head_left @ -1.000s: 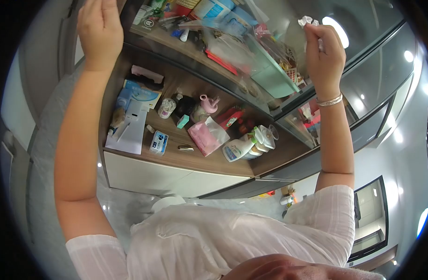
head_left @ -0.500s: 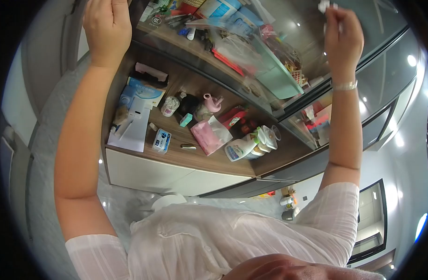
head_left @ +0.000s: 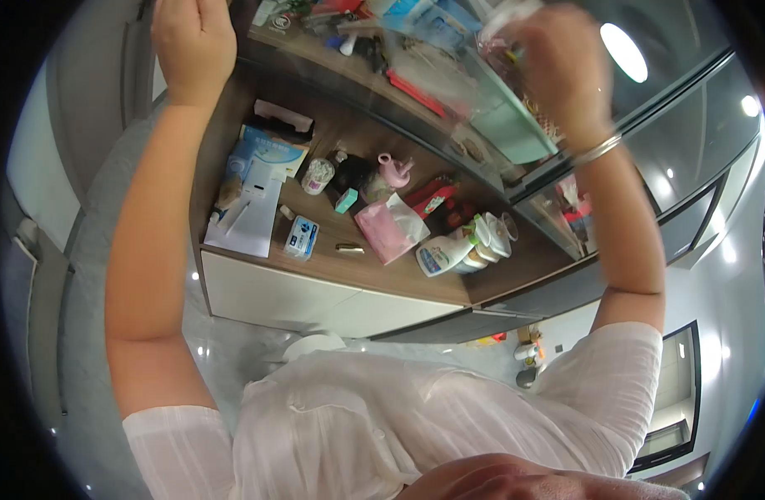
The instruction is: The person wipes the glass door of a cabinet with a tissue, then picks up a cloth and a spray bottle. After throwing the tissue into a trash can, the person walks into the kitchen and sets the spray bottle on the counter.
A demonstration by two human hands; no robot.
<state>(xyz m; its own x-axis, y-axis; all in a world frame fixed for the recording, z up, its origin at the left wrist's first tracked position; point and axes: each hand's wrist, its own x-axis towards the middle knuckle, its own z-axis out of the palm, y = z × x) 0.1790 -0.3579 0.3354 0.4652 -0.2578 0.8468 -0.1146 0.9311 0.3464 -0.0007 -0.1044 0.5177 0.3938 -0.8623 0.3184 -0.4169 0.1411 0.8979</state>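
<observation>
The curled right hand [head_left: 557,71] pinches a crumpled white paper tissue [head_left: 514,12] at its fingertips, by the clear glass door [head_left: 678,71]. I can't tell how open the cut-off left hand [head_left: 193,42] is.

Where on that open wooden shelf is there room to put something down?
Mainly the patch of wood between the blue-and-white box, the teal box and the pink tissue pack; a small metallic item borders its front. A slim strip lies before the tissues. It's crowded around the white bottle.
</observation>
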